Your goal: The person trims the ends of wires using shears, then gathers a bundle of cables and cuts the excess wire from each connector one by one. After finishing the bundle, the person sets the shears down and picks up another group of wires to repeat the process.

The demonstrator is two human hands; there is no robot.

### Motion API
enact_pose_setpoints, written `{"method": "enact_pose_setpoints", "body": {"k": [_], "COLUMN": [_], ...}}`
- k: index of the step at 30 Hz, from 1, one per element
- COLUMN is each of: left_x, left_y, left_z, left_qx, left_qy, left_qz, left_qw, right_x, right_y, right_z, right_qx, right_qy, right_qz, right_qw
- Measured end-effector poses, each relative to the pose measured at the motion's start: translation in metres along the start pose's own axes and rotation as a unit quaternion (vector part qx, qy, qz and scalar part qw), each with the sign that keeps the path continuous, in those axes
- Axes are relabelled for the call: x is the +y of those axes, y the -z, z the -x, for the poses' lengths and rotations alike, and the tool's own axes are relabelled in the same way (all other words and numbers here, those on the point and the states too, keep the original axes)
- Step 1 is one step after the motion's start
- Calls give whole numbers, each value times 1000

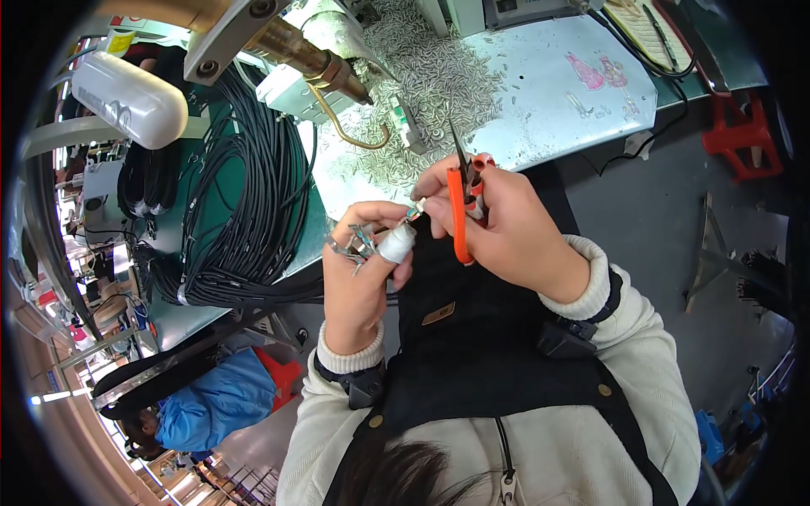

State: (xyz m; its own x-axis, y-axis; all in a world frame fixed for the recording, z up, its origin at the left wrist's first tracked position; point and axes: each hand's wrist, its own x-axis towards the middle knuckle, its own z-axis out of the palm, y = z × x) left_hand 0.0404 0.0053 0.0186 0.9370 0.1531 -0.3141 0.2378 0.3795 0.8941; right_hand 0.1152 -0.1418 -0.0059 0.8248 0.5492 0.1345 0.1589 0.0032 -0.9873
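My left hand [359,274] is closed, its fingertips holding a small connector piece [413,212] with silvery and greenish wire ends. White wrapping [396,244] covers what looks like the thumb. Splayed metallic strips [361,240] stick out between the fingers; I cannot make out exactly what they are. My right hand [515,223] keeps a pair of orange-handled scissors [459,215] in its grip, the dark pointed blades aimed away from me. Its thumb and forefinger meet the small piece opposite the left fingertips. Both hands are in front of my black apron [439,287], near the table edge.
Many small metal pins [439,76] lie heaped on the pale worktop [582,122]. A brass-coloured machine head [312,67] overhangs it. Coiled black cables [253,194] fill the left. A red stool [741,139] stands far right. A person in blue [218,396] sits lower left.
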Motion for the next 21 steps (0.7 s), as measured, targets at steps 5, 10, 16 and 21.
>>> {"method": "enact_pose_setpoints", "body": {"k": [5, 10, 16, 21], "left_x": [-13, -20, -14, -6], "left_y": [-5, 0, 0, 3], "left_z": [1, -6, 0, 3], "left_qx": [70, 39, 21, -13], "left_qy": [-191, -395, -132, 50], "left_qz": [-130, -374, -95, 114], "left_qw": [970, 838, 986, 992], "right_x": [-2, -23, 13, 9], "right_y": [-8, 21, -9, 1], "right_z": [4, -10, 7, 1], "right_qx": [30, -261, -79, 69], "right_qy": [-4, -332, -32, 382], "right_qz": [-55, -226, -113, 395], "right_qw": [998, 878, 990, 832]}}
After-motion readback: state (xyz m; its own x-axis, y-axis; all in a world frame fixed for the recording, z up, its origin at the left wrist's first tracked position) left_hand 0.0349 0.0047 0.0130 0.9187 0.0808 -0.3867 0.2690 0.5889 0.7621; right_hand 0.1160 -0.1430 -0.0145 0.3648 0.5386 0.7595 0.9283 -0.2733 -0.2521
